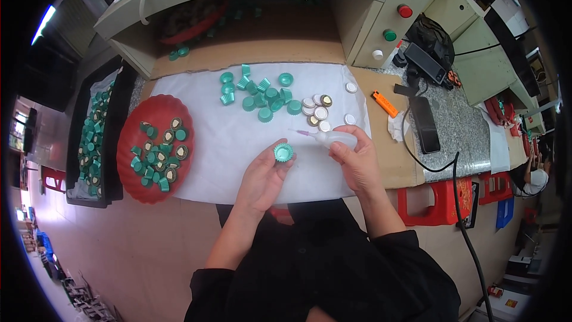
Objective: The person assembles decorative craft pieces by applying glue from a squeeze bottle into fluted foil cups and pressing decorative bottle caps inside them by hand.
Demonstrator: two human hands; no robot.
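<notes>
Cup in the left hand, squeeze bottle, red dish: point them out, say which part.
Green cup (pixel 283 152), head view: its open inside, in the left hand (pixel 263 174).
Squeeze bottle (pixel 333 138), head view: side of its body, in the right hand (pixel 359 163).
Red dish (pixel 159 106), head view: bare upper part inside the rim.

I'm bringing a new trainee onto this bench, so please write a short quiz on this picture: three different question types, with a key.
1. Multiple choice: what is the right hand holding?
a) a black cable
b) a translucent squeeze bottle with a thin nozzle
c) a white disc
2. True or false: the red scalloped dish lies to the left of the left hand.
3. Short answer: what colour is the fluted cup in the left hand's fingers?

Key: 1. b; 2. true; 3. green.
</notes>
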